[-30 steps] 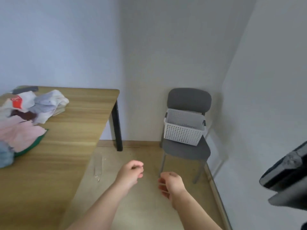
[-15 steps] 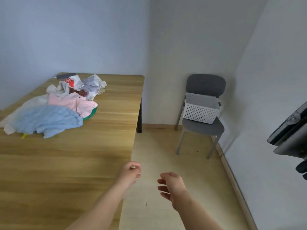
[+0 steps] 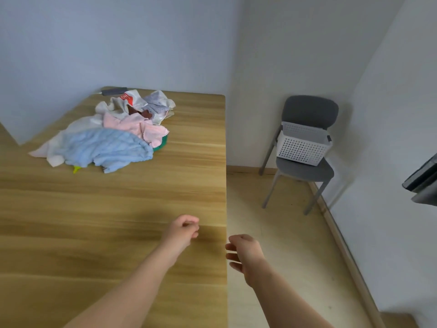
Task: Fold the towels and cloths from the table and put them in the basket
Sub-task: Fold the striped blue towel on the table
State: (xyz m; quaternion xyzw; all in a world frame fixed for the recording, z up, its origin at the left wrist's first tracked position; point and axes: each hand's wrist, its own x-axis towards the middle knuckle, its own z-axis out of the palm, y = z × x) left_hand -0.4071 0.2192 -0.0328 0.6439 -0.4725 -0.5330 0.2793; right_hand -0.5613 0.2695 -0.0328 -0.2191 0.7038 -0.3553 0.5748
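Observation:
A heap of towels and cloths lies at the far left of the wooden table: a light blue towel in front, a pink cloth behind it, white and patterned cloths at the back, and green and yellow bits peeking out beneath. A white perforated basket sits on a grey chair to the right of the table. My left hand hovers over the table's near right part, fingers curled, holding nothing. My right hand hangs just past the table's right edge, fingers loosely apart, empty.
A dark flat object lies at the table's far edge against the wall. A dark device juts in from the right wall. Open floor lies between table and chair.
The view has swung left, so the whole cloth heap and more of the table have come into sight. Both hands now sit by the table's right edge, still empty.

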